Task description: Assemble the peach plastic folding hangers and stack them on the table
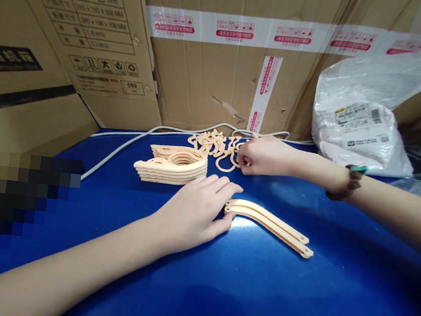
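Note:
My left hand point(200, 210) has its thumb and forefinger around the near end of two cream plastic hanger arms point(271, 223). The curved arms lie side by side and slant away to the right over the blue table. Farther back, my right hand point(262, 156) has its fingers curled down at the edge of a pile of cream hanger hooks point(212, 142). A hook seems to be between these fingers, though they partly hide it. Just beyond my left hand, a neat stack of folded cream hangers point(171, 169) rests on the table, its right end close to my knuckles.
A white cable point(115, 160) runs along the back of the blue table point(218, 291). Large cardboard boxes point(204, 76) wall off the back and left. At the back right sits a white plastic bag point(361, 129) with a label, beside dark items.

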